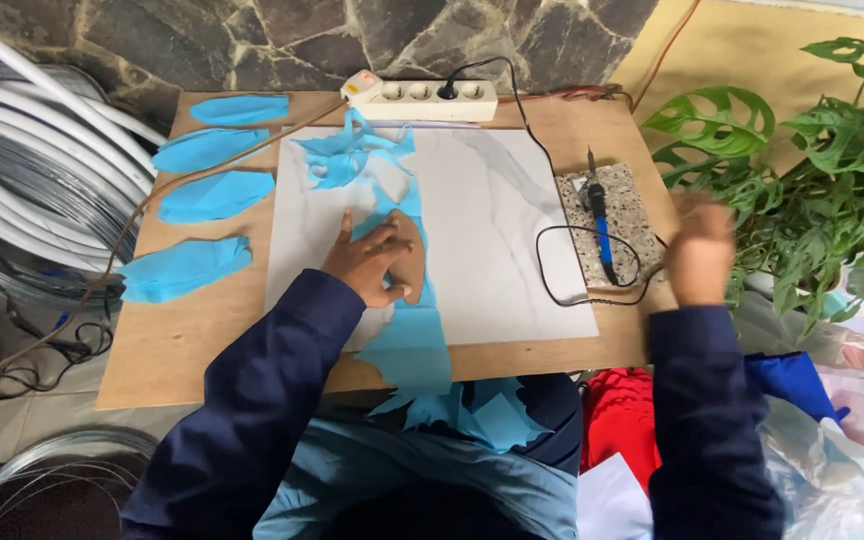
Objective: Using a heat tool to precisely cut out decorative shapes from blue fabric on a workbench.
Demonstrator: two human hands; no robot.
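A rough stone wall (282, 35) backs a low wooden worktop (192, 340), with coils of grey wire (22, 180) to the left and a leafy green plant (822, 180) to the right. A large white marble-patterned tile (502, 230) lies flat on the worktop. A long strip of blue fabric (412, 340) runs over the tile's left part, its long axis going from the far edge toward the person and hanging off the near edge. Four cut blue leaf shapes (214, 195) lie in a column on the bare wood left of the tile, each pointing left to right. On the fabric sits a brown cardboard template (410, 262), long axis near to far.

The left hand (367, 265) lies palm down, fingers (389, 235) spread flat and pressing the template onto the fabric, the forearm slanting in from the lower left. The right hand (700, 250) is raised off the worktop's right edge, blurred; I cannot tell how its fingers stand. Just beside it, a blue-handled soldering iron (600, 225) rests on a speckled stone slab (617, 225), its cord running to a white power strip (422, 98).
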